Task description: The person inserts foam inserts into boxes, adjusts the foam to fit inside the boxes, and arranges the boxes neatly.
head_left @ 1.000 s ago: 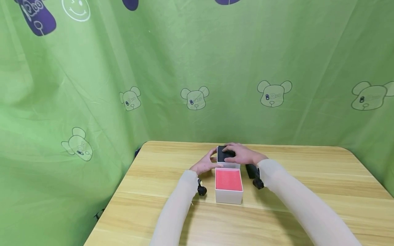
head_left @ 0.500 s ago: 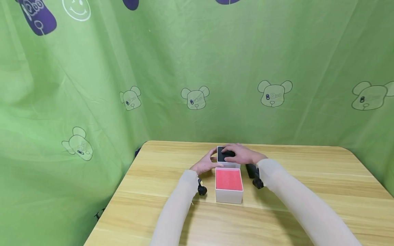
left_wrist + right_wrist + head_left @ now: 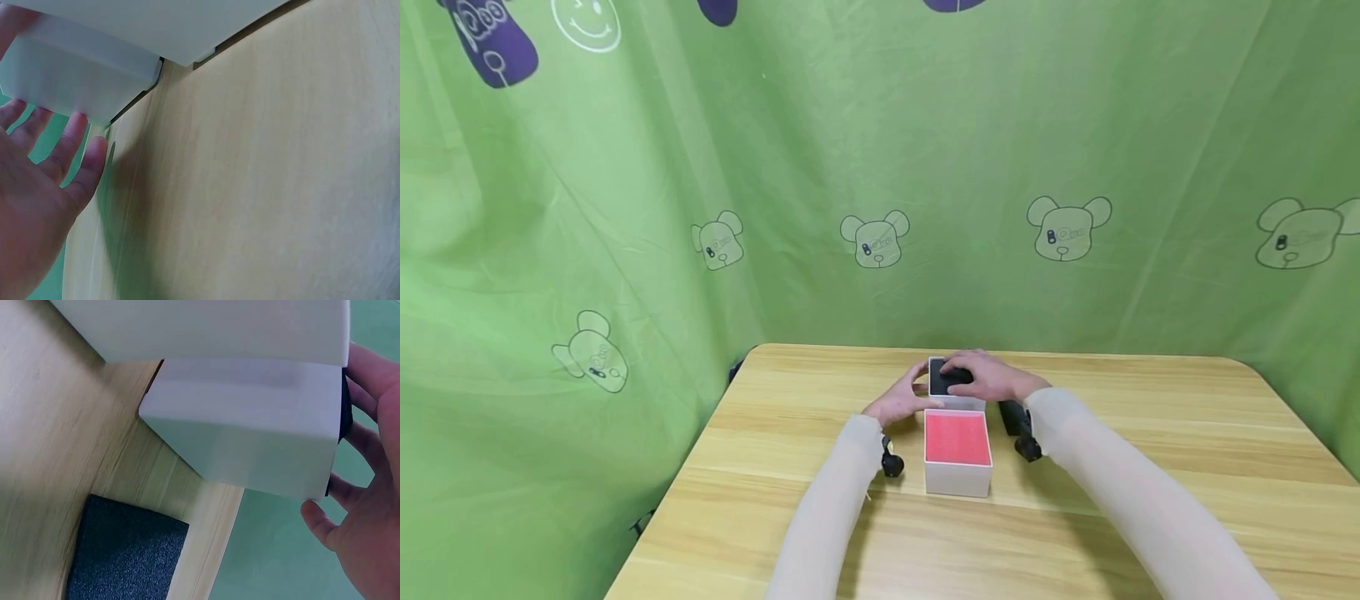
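Two white boxes stand one behind the other on the table. Thumb on its front face, fingers along its left side, my left hand (image 3: 901,400) holds the rear white box (image 3: 250,450). That box has a flat black surface (image 3: 937,379) at its opening. My right hand (image 3: 988,377) is over the opening, with thumb and fingers about a small dark object (image 3: 959,377), largely hidden by the hand. A bit of black (image 3: 346,409) shows past the rim in the right wrist view. Nearer stands the front white box (image 3: 957,480), with a red sheet (image 3: 957,439) inside.
A black foam piece (image 3: 128,550) lies on the wooden table (image 3: 775,450), right of the rear box and partly under my right wrist. A green curtain (image 3: 970,167) hangs behind the table's far edge. Wrist cameras sit below both hands.
Both hands and both boxes keep their places. Under the right hand, the black shape looks slightly different from a second ago.
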A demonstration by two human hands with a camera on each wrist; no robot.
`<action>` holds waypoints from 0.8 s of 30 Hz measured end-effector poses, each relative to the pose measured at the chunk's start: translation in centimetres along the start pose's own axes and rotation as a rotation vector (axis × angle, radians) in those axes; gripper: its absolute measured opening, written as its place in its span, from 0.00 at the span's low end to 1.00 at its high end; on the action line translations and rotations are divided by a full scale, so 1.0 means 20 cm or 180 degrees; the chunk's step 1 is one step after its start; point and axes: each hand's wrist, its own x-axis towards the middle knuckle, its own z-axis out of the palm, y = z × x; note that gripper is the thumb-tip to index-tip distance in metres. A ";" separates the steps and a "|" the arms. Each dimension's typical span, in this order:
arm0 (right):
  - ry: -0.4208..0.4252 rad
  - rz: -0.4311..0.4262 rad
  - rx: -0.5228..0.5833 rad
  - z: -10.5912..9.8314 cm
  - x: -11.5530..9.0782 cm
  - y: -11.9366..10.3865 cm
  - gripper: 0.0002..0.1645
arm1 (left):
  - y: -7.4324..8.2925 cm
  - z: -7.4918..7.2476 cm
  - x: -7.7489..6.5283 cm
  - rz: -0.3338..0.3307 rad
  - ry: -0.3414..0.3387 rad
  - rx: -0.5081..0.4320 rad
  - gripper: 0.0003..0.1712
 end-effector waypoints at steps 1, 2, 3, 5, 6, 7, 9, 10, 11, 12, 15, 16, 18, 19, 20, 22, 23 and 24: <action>-0.0004 0.0004 0.0020 0.00 0.00 0.00 0.24 | 0.00 0.00 0.00 -0.0001 0.0001 -0.0013 0.51; -0.0007 0.0015 0.0041 -0.01 -0.01 0.00 0.24 | 0.00 0.00 0.00 -0.0003 0.0006 -0.0021 0.51; -0.0012 0.0021 0.0057 -0.01 -0.01 0.00 0.24 | -0.01 0.00 0.00 -0.0011 0.0009 -0.0029 0.51; -0.0005 0.0002 0.0071 -0.01 -0.01 0.00 0.24 | 0.00 0.00 0.00 -0.0022 0.0014 -0.0046 0.52; 0.0005 -0.0016 0.0059 -0.02 -0.02 0.00 0.24 | 0.00 0.00 0.00 -0.0023 0.0014 -0.0054 0.52; 0.0015 -0.0031 0.0046 -0.02 -0.02 0.00 0.24 | 0.00 0.00 0.00 -0.0025 0.0012 -0.0051 0.52; 0.0023 -0.0037 0.0025 -0.01 -0.02 0.00 0.24 | -0.01 0.00 0.00 -0.0017 0.0015 -0.0047 0.52; 0.0022 -0.0026 0.0020 -0.01 -0.02 0.00 0.24 | -0.01 0.00 0.00 -0.0017 0.0013 -0.0039 0.52; 0.0020 -0.0010 0.0023 -0.01 -0.02 0.00 0.24 | -0.01 0.00 0.00 -0.0020 0.0013 -0.0032 0.52; 0.0017 0.0005 0.0018 -0.01 -0.02 0.00 0.24 | -0.01 0.01 0.00 -0.0024 0.0009 -0.0025 0.52; -0.0014 0.0078 0.0023 -0.01 -0.03 0.01 0.25 | 0.00 0.01 0.00 -0.0054 0.0012 0.0002 0.52; -0.0017 0.0092 0.0018 -0.01 -0.03 0.01 0.25 | 0.00 0.01 0.00 -0.0064 0.0010 0.0003 0.52; 0.0000 0.0086 -0.0021 -0.01 -0.04 0.02 0.26 | 0.00 0.01 0.00 -0.0060 0.0013 0.0003 0.52; 0.0017 0.0084 -0.0036 -0.02 -0.04 0.02 0.26 | 0.00 0.01 0.00 -0.0065 0.0016 -0.0007 0.52; 0.0035 0.0085 -0.0048 -0.02 -0.05 0.02 0.26 | 0.00 0.01 0.00 -0.0066 0.0016 -0.0018 0.52; 0.0076 0.0091 -0.0087 -0.03 -0.06 0.03 0.26 | 0.00 0.01 0.00 -0.0051 0.0027 -0.0046 0.52; 0.0089 0.0101 -0.0099 -0.03 -0.06 0.03 0.26 | 0.00 0.01 0.00 -0.0043 0.0033 -0.0051 0.52; 0.0094 0.0129 -0.0096 -0.03 -0.07 0.03 0.26 | -0.01 0.01 0.00 -0.0036 0.0031 -0.0069 0.52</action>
